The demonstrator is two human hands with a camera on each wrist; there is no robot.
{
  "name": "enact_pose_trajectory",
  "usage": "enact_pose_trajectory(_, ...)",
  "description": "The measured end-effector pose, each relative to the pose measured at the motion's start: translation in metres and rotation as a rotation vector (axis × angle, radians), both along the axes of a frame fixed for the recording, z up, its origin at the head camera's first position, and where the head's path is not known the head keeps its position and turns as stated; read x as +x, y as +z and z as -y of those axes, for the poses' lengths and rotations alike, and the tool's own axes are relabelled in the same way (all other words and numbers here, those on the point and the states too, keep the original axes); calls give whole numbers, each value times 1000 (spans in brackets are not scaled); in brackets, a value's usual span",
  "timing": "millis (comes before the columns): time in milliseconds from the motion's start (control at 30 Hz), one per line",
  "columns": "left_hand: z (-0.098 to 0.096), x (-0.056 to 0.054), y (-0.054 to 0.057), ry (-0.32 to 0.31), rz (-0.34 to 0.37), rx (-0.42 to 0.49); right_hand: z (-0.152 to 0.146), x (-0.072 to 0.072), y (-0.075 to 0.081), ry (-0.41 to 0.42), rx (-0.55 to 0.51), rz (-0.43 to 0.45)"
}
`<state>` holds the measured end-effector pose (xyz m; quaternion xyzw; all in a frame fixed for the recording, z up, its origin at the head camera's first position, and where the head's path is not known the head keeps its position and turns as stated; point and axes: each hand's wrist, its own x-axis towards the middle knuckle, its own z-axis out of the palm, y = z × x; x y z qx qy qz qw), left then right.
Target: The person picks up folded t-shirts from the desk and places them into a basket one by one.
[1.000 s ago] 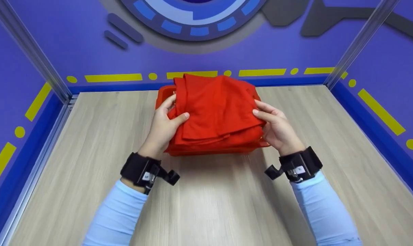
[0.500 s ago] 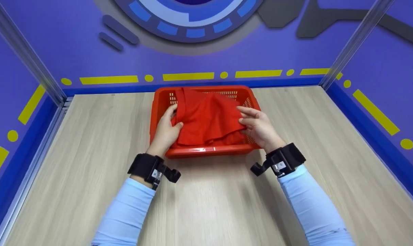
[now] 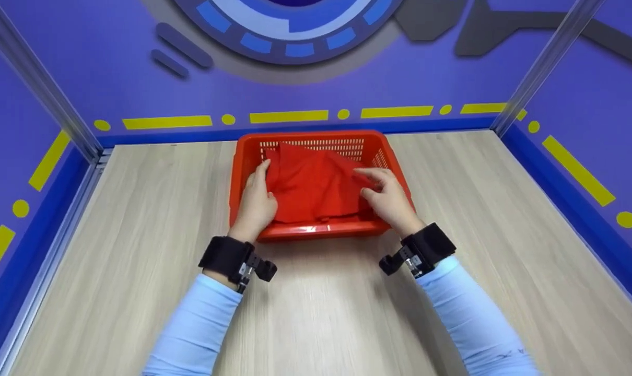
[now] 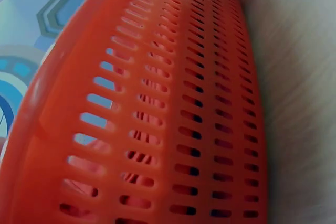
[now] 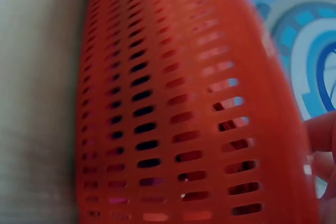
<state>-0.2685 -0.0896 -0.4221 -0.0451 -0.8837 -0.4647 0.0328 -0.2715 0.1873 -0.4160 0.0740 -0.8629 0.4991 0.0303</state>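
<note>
A folded red cloth lies inside a red plastic basket with slotted walls. At the cloth's left edge my left hand reaches over the basket's left side, its fingers fairly straight. My right hand is over the right part of the cloth with loosely bent fingers, and no cloth is pinched between them. In the left wrist view, the basket's slotted wall hides most of the hand. A few fingers show beyond the rim in the right wrist view.
The basket stands on a pale wood-grain table, near its far edge. Blue-purple panels with yellow marks enclose the back and both sides. Metal posts stand at the back corners.
The red cloth has gone down into the basket, so its rim and back wall now show. Both hands have loosened from the cloth, and the right hand has moved left.
</note>
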Motion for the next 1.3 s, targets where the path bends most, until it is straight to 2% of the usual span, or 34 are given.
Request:
enact_pose_trajectory(133,-2,4,-1,13,-90,-113,5,1,-4,81,237,-87)
enact_pose_trajectory(233,-4,5,-2,-12,-92,-224,8,1,-5,151,379,-81)
enact_pose_trajectory(367,-6,3,-2,-90,12,-357,11,2,-3,202,494,9)
enact_pose_trajectory(467,-7,0,0,-156,115,-426,11,2,-1,215,531,70)
enact_pose_trajectory(567,-9,-1,1,-204,186,-464,11,1,-1,225,543,104)
enact_pose_trajectory(767,-10,-1,-1,-225,241,-488,11,2,-2,235,550,120)
enact_pose_trajectory(1000,-10,-2,-1,-192,225,-436,12,1,-2,210,540,130)
enact_pose_trajectory(1133,-8,-1,-2,-166,177,-384,13,0,-2,199,534,126)
enact_pose_trajectory(1300,-6,1,-5,-95,39,-321,15,-1,-5,175,508,82)
